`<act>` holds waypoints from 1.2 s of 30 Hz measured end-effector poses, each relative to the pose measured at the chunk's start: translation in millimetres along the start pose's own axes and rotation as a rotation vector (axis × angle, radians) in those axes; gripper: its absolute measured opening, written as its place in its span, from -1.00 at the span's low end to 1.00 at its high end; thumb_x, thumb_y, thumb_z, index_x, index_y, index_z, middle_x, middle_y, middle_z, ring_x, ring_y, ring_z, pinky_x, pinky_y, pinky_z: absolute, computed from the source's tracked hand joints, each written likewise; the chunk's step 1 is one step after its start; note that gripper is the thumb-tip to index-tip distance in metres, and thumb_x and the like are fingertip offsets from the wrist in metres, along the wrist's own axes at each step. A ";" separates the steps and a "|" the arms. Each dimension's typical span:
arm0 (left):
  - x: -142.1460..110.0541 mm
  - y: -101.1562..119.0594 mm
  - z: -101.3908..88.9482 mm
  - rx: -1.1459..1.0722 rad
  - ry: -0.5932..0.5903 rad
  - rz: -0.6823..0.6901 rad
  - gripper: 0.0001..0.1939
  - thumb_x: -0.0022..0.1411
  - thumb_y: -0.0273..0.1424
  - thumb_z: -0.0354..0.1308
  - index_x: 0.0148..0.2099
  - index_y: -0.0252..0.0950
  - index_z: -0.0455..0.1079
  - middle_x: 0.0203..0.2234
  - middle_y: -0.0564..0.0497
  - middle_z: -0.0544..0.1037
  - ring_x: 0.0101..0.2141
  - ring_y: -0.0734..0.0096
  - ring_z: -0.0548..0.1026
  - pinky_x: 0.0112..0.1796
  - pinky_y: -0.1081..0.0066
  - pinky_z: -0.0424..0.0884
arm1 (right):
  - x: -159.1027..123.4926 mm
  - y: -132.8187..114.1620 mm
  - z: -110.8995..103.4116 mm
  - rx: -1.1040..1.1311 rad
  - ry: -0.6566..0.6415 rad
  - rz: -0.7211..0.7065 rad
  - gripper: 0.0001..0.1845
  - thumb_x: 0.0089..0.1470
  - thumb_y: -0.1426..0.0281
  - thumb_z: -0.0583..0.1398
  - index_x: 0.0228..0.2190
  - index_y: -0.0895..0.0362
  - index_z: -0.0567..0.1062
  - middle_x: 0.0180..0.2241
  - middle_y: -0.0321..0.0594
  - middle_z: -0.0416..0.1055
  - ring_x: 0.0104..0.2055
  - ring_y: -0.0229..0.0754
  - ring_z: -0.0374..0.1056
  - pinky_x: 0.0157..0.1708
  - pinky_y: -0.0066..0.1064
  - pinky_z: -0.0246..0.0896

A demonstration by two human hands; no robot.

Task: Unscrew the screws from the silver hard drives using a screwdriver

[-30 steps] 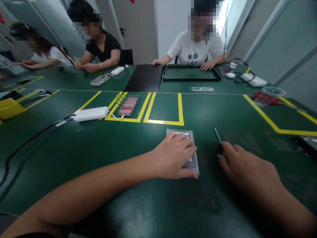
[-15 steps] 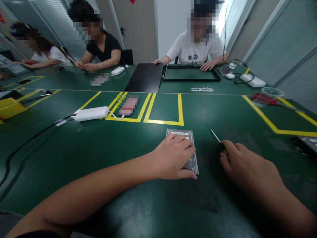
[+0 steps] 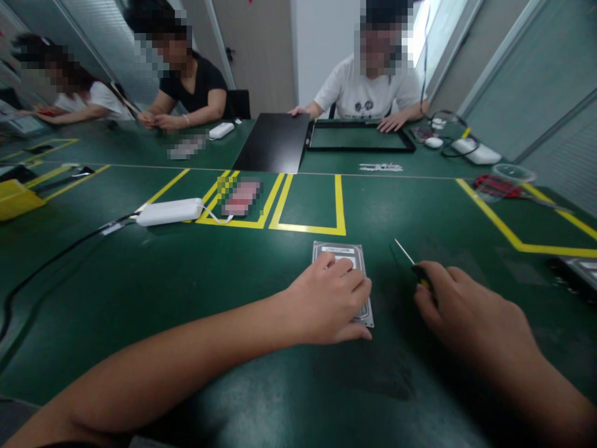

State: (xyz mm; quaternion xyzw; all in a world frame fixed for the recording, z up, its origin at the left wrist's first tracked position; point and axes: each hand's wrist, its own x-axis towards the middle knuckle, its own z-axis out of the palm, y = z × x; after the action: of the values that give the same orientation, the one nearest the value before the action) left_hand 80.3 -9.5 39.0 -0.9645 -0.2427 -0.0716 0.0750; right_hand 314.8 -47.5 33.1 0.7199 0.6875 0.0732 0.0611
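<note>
A silver hard drive (image 3: 342,250) with a white label lies flat on the green table. My left hand (image 3: 329,302) rests over it, fingers bent across its top and the thumb by its near right corner; the palm side is hidden. To the right, my right hand (image 3: 471,305) is closed around a screwdriver (image 3: 405,252). Its thin metal shaft points up and left, away from the drive, and part of a black and yellow handle shows between thumb and forefinger.
Yellow tape (image 3: 308,230) marks areas ahead. A white power strip (image 3: 170,212) with a cable lies left. Another drive-like part (image 3: 576,274) sits at the right edge, below red-handled pliers or cutters (image 3: 494,185) and a clear cup (image 3: 515,173). Across, a person holds a black panel (image 3: 273,143).
My left hand has shifted slightly toward me on the hard drive, uncovering more of its label. My right hand has turned a little, showing more of the screwdriver handle. The far panel is tilted up slightly.
</note>
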 end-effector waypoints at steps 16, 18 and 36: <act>-31.6 61.1 7.8 0.082 -0.030 -0.157 -0.28 0.30 -0.08 0.17 0.26 -0.58 0.25 0.16 -0.37 0.38 0.14 -0.07 0.31 0.07 0.09 0.28 | -15.6 0.1 -22.1 0.187 0.331 -0.055 -0.69 0.24 0.24 0.06 -0.03 0.06 0.39 -0.13 -0.10 0.44 -0.27 -0.04 0.45 -0.45 -0.26 0.31; -32.8 66.5 11.3 0.078 -0.021 -0.199 -0.18 0.25 0.01 0.18 0.29 -0.57 0.22 0.21 -0.40 0.32 0.18 -0.14 0.28 0.10 0.06 0.26 | -17.2 0.1 -28.0 0.248 0.393 -0.063 -0.71 0.25 0.25 0.07 -0.05 0.08 0.38 -0.12 -0.03 0.44 -0.18 0.00 0.45 -0.30 -0.23 0.37; -35.8 66.5 14.4 0.080 0.041 -0.167 -0.13 0.28 0.12 0.03 0.26 -0.62 0.23 0.17 -0.46 0.34 0.15 -0.20 0.31 0.08 0.02 0.25 | 0.6 -9.3 -97.1 0.767 0.499 0.012 -0.64 0.10 0.17 0.25 -0.16 0.15 0.54 -0.38 -0.19 0.50 -0.47 -0.29 0.32 -0.49 -0.43 0.14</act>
State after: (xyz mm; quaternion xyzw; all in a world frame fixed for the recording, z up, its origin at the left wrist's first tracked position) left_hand 82.4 -81.2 11.4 -0.9355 -0.3233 -0.0876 0.1122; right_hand 287.3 -47.7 126.7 0.6547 0.6545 -0.0152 -0.3779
